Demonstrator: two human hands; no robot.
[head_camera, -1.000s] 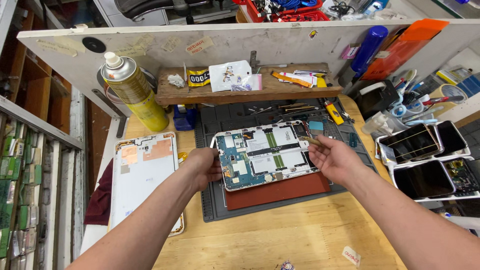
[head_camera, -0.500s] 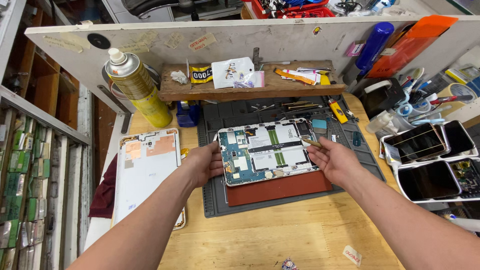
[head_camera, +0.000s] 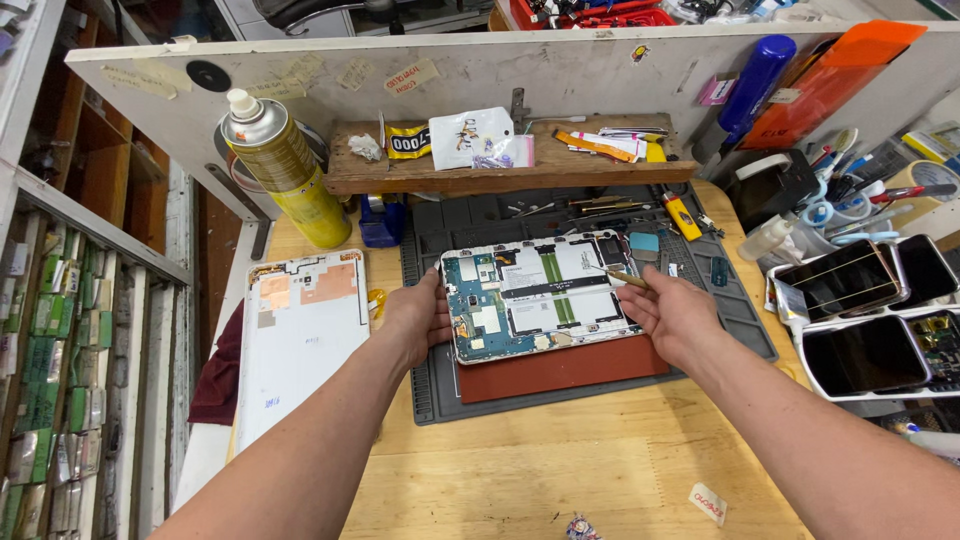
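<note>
Head view: we steady the opened tablet (head_camera: 540, 295) on the red pad (head_camera: 560, 368) of the grey mat (head_camera: 600, 215) — left hand (head_camera: 415, 320) fingers clasp its left edge, right hand (head_camera: 675, 318) pinches a slim tool (head_camera: 622, 277) over the board. Behind, a yellow spray can (head_camera: 285, 170) stands by a wooden shelf (head_camera: 500, 178) bearing a white packet (head_camera: 470, 137) — and a white back cover (head_camera: 300, 340) lies left on the tabletop (head_camera: 560, 480).

A: Illumination status?
B: Bright, even, from overhead. Shadows under the forearms on the worktop (head_camera: 600, 470) are soft and short.
A: Image defects?
B: Wide-angle bending at left and right edges. Focus sharp centrally; mild glare on dark screens (head_camera: 860, 355).
</note>
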